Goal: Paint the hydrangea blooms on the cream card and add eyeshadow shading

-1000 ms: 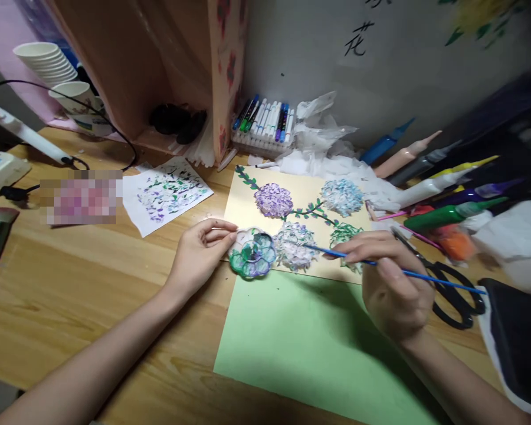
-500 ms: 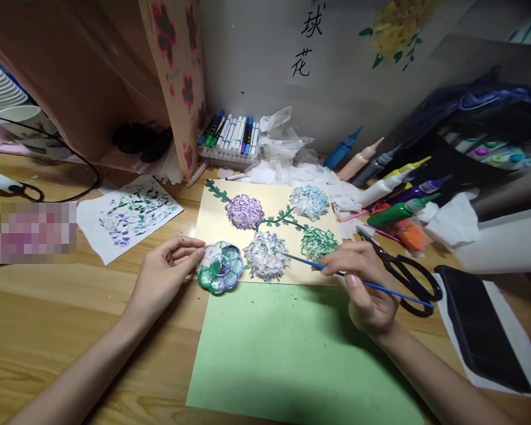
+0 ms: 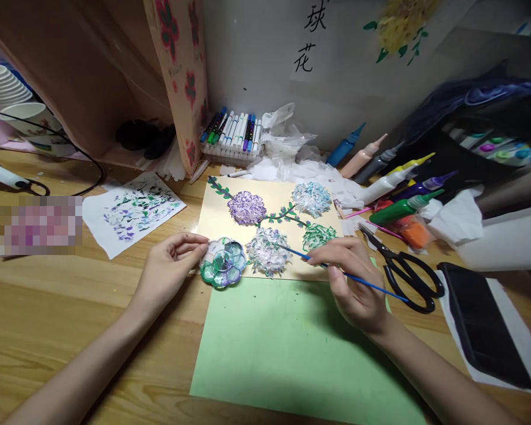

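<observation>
My left hand (image 3: 173, 263) pinches the left edge of a flower-shaped paint palette (image 3: 223, 264) smeared with green, purple and white. In my right hand (image 3: 353, 282) is a thin blue paintbrush (image 3: 371, 285), its tip at the upper right of a whitish textured flower (image 3: 269, 252). That flower is on a cream sheet (image 3: 216, 224), along with a purple flower (image 3: 246, 208), a pale blue one (image 3: 311, 199) and a green one (image 3: 318, 236), joined by a leafy stem. The right fingers partly cover the sheet's lower right. Green paper (image 3: 265, 342) lies in front.
Black-handled scissors (image 3: 409, 277) and a black phone-like slab (image 3: 482, 324) lie to the right. Several paint bottles (image 3: 400, 208), crumpled tissue (image 3: 310, 171) and a box of markers (image 3: 232, 136) stand behind. A paint-dabbed sheet (image 3: 135, 213) and paper cups (image 3: 29, 121) are at left.
My right hand and the brush have shifted slightly left, and the brush tip has moved a little over the whitish flower. My left hand still holds the palette. The view has shifted slightly.
</observation>
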### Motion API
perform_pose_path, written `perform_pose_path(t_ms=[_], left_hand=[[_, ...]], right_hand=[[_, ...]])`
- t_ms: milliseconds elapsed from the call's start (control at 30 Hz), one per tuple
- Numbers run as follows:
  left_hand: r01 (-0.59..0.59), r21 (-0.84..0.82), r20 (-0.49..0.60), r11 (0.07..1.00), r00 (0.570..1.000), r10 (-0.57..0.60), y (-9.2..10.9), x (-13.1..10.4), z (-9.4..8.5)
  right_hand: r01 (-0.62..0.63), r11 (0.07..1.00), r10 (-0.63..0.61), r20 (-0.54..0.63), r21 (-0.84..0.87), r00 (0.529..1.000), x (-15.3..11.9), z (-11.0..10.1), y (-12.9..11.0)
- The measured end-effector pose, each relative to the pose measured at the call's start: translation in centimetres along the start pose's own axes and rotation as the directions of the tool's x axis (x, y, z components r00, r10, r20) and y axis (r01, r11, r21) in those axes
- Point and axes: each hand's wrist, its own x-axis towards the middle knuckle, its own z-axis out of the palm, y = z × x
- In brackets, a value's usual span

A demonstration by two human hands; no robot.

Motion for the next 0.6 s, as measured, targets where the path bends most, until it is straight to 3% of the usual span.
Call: perform_pose_path(t_ms=[100,233,367,533,600], left_hand=[[-0.011,0.007,-0.009,1.000,1.000,0.011,0.05,-0.08,0.01],[-0.023,0.007,0.005,1.000,1.000,0.023,-0.14,-0.04,-0.06],[-0.038,0.002,0.006,0.999,0.999,0.038,-0.32,0.02,-0.11],[-0.032,-0.014,0.004,0.999,0.999,0.032,-0.29,-0.06,-0.06],[-0.040,-0.017,0.001,0.999,0.999,0.040,-0.32,-0.05,-0.05]], right_hand=[[0.019,0.999,-0.019,-0.012,0.026,1.000,-0.06,0.00,-0.03],[0.059,0.997,-0.063,0.090,0.048,0.994,-0.07,0.01,-0.12],[0.049,0.999,-0.049,0.028,-0.003,0.998,0.07,0.02,-0.25],[0.102,0.995,-0.102,0.129,0.001,0.986,0.07,0.13,-0.49],[0.112,0.993,-0.109,0.117,-0.023,0.987,0.03,0.16,-0.62]])
